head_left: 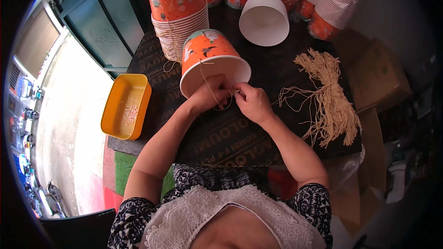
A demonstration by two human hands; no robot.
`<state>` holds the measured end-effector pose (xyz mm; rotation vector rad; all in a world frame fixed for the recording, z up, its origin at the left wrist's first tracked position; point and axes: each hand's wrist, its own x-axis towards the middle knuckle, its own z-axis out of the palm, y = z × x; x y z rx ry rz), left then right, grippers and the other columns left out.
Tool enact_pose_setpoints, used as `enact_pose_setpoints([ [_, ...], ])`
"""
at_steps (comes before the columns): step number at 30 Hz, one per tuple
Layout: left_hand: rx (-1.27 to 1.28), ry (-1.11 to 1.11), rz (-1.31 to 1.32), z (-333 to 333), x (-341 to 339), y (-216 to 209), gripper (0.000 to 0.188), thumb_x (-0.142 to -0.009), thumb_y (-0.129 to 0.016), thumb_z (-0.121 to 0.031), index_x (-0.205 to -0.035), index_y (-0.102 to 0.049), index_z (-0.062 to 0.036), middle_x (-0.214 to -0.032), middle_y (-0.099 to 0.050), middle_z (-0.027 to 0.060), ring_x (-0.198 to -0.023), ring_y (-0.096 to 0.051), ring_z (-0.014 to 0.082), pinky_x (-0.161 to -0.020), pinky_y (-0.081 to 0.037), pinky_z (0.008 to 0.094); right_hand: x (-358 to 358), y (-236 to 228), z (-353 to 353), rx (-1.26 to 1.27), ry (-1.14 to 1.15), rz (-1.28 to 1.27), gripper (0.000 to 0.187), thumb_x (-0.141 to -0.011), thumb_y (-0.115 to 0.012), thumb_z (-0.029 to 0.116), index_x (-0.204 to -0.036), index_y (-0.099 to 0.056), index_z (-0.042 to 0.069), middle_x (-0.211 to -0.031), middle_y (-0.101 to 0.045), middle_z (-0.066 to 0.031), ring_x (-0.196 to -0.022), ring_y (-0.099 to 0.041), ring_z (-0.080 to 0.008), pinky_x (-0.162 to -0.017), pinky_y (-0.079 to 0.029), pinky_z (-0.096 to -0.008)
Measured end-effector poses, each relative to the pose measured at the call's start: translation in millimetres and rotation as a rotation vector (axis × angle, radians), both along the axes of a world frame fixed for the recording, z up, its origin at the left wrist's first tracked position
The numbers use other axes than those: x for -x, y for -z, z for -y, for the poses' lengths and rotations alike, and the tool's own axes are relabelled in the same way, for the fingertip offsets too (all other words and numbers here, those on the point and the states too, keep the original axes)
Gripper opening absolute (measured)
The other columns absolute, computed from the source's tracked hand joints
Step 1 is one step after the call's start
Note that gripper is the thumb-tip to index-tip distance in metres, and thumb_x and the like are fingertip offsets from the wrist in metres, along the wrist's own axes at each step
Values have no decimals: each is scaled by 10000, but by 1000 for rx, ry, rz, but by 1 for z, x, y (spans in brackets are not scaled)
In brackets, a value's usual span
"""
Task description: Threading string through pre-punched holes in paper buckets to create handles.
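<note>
Orange, white-lined paper bucket [210, 48]: apparently tying thin beige string [201, 68] at its mouth, with left hand [210, 94] and right hand [253, 102] seemingly pinching it; next, probably calls for tightening.

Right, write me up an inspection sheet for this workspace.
Surface: dark tabletop with printed lettering.
Job's things: orange patterned bucket lying tilted, mouth toward the person; a thin string hangs over its rim; tan cord bundle to the right.
Clutter: yellow tray holding small pale and pinkish bits; a nested bucket stack, more behind; a white-lined bucket on its side.
Hands: left hand at the bucket's mouth, right hand beside it; what the fingertips grip is unclear.
Cables: nothing seen.
Surroundings: green metal door and bright paving left; cardboard box right.
</note>
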<state>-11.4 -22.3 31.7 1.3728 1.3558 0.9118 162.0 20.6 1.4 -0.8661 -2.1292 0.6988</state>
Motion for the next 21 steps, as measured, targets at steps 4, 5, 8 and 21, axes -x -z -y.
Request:
enact_pose_setpoints([
  [4, -16, 1, -7, 0, -1, 1, 88, -812, -558, -33, -890, -545, 7, -660, -585, 60, -547, -578, 136, -475, -446, 257, 3, 2, -1, -41, 5, 12, 127, -838, -620, 67, -954, -638, 19, -741, -650, -193, -701, -666, -343, -577, -506, -392],
  [5, -20, 4, -8, -1, 0, 2, 88, -813, -563, -37, -887, -546, 8, -658, -585, 60, -547, -579, 136, -475, -446, 257, 3, 3, -1, -57, -1, 24, 114, -836, -623, 73, -936, -633, 20, -737, -647, -192, -699, -659, -351, -575, -504, -403],
  [8, -19, 6, -7, 0, -1, 0, 92, -814, -575, -46, -882, -546, 9, -656, -585, 61, -545, -578, 135, -473, -446, 257, 6, 1, -1, -121, 10, 20, 78, -841, -595, 120, -854, -589, 43, -700, -631, -192, -678, -632, -389, -578, -493, -481],
  [21, 23, 11, 18, -11, 2, 6, 114, -846, -592, -76, -858, -543, 26, -624, -582, 74, -494, -558, 142, -439, -433, 267, 5, 6, -6, -64, 70, 80, 95, -856, -566, 117, -862, -559, 23, -725, -632, -217, -704, -627, -413, -604, -489, -508],
])
